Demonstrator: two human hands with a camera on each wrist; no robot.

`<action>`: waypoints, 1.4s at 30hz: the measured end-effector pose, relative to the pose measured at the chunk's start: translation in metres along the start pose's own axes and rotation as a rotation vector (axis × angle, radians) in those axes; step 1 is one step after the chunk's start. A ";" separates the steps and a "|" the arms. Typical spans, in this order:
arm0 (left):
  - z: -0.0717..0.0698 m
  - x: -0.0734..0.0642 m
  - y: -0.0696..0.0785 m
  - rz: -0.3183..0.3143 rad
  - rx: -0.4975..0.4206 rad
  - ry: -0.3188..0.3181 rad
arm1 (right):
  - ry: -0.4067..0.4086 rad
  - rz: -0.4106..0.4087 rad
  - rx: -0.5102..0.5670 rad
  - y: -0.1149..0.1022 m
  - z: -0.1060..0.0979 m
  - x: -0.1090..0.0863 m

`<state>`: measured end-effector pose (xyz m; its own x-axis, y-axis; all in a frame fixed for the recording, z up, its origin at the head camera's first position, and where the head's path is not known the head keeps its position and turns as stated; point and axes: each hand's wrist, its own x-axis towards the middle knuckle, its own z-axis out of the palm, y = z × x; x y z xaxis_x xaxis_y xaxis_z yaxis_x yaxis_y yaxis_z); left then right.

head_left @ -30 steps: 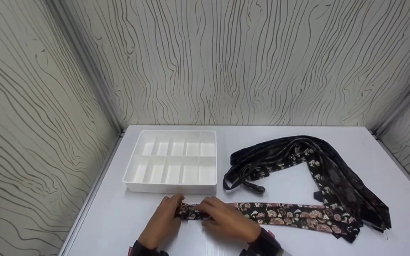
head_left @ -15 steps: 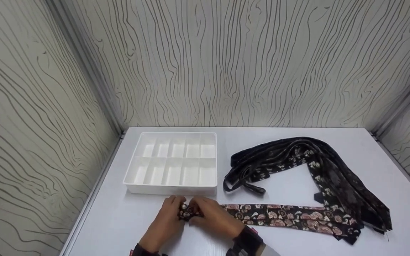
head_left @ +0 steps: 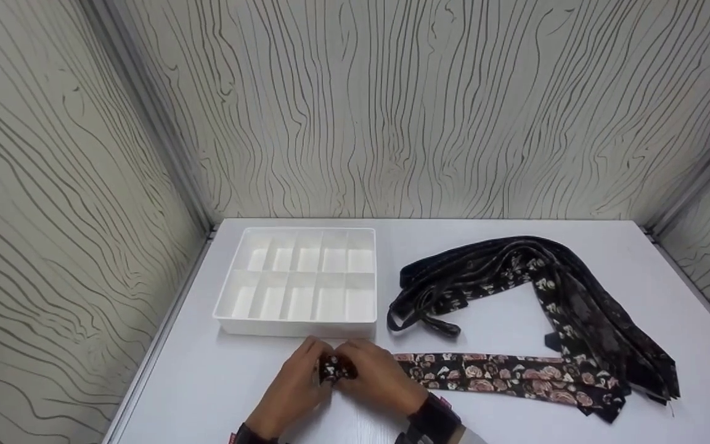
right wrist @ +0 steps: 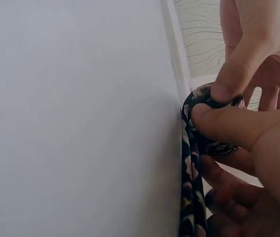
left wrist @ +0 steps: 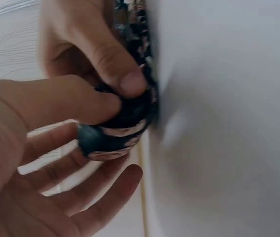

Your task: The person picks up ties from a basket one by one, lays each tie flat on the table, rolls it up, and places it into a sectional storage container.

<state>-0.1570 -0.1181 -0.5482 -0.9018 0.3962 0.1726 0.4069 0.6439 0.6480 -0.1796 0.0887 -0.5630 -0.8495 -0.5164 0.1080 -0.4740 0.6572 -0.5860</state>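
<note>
A black necktie with pink and cream roses (head_left: 484,372) lies lengthwise along the front of the white table. Its left end is wound into a small roll (head_left: 337,368). My left hand (head_left: 296,383) pinches this roll from the left, thumb on its side, with the other fingers spread around it in the left wrist view. From the right, my right hand (head_left: 381,377) grips the same roll, and both thumbs press into its coil (right wrist: 199,96) close together. The flat length of the tie runs rightward from under my right hand.
A white divided tray (head_left: 296,328) stands just behind my hands, its compartments bare. A heap of dark patterned neckties (head_left: 595,308) curves across the table's right side, touching the rose tie's far end. Patterned panels (head_left: 392,111) wall the back and sides.
My right hand has slid left along the tie to the wound end, where both hands now meet. The roll has shifted slightly right. Tray and heap stay put.
</note>
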 end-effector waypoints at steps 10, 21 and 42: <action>0.005 0.004 0.008 0.061 0.084 -0.033 | 0.007 -0.009 -0.052 0.007 -0.009 -0.006; 0.011 0.007 0.008 0.115 0.092 -0.061 | 0.044 -0.060 -0.086 0.010 -0.014 -0.019; 0.021 0.014 0.018 0.120 0.081 -0.122 | 0.056 -0.067 -0.125 0.020 -0.020 -0.037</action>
<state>-0.1591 -0.0873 -0.5498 -0.8237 0.5467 0.1502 0.5253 0.6362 0.5651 -0.1621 0.1319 -0.5632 -0.8249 -0.5322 0.1907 -0.5524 0.6872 -0.4718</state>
